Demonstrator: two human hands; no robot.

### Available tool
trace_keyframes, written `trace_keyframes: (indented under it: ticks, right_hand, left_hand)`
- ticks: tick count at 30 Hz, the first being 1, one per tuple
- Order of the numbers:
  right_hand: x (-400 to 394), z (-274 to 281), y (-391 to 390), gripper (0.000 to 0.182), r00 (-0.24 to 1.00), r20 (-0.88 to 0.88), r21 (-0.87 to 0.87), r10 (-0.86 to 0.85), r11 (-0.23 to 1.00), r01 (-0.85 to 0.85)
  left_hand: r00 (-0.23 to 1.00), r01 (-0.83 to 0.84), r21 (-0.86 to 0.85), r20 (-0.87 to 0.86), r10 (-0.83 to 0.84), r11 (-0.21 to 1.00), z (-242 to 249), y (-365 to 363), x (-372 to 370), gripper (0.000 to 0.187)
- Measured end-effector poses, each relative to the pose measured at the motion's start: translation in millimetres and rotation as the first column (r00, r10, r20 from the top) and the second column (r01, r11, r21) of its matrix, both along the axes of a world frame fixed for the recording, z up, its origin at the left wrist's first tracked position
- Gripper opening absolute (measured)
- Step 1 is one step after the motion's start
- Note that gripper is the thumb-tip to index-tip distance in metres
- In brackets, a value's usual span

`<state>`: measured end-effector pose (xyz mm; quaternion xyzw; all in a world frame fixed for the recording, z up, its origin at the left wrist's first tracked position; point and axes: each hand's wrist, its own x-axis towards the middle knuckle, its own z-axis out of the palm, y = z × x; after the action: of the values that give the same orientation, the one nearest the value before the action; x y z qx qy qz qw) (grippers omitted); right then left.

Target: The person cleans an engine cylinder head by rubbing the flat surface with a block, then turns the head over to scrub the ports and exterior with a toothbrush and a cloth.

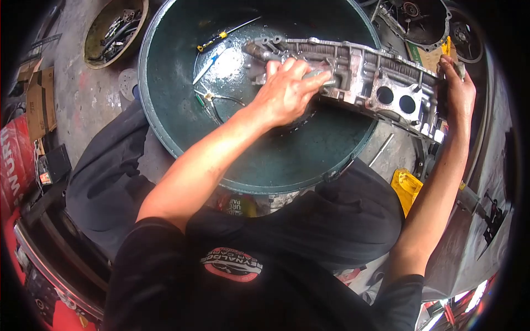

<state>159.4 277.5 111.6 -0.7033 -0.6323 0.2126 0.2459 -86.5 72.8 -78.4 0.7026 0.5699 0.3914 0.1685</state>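
Note:
A metal engine cylinder head (356, 77) lies tilted across the right side of a large dark green tub (265, 171), its right end beyond the rim. My left hand (290, 91) is on the left part of the head, fingers closed around a small grey-green piece (317, 74) whose kind I cannot make out. With fingers wrapped around the head's right end, my right hand (459, 91) grips it. Inside the tub, left of my left hand, are a yellow-and-black screwdriver (215, 41), a blue-and-white slim tool (207, 69) and pliers (210, 96).
At the upper left stands a round basin (99, 58) with metal parts in it. A large metal housing (422, 19) lies at the upper right. Right of the tub are a metal rod (381, 150) and a yellow object (407, 187). My legs straddle the tub's near side.

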Motion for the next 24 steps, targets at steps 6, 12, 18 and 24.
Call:
trace_keyframes:
  ticks: [6,12,18,24]
  right_hand:
    - [-3,2,-2,0.031,1.000,0.027,0.012,0.001,1.000,-0.001]
    - [-1,1,-4,0.033,1.000,-0.026,-0.016,0.006,1.000,-0.007]
    - [6,-2,-4,0.035,0.999,-0.039,0.001,-0.008,1.000,0.008]
    - [3,1,-5,0.033,1.000,-0.017,0.016,-0.002,1.000,0.002]
  left_hand:
    - [0.998,0.029,-0.063,0.063,-0.025,0.998,-3,1,-1,0.043]
    - [0.991,-0.071,0.068,-0.111,0.079,0.995,-2,4,6,0.043]
    - [0.990,-0.114,0.039,-0.082,0.117,0.993,5,0,18,0.037]
    - [0.975,-0.152,-0.008,-0.167,0.149,0.988,2,5,7,0.037]
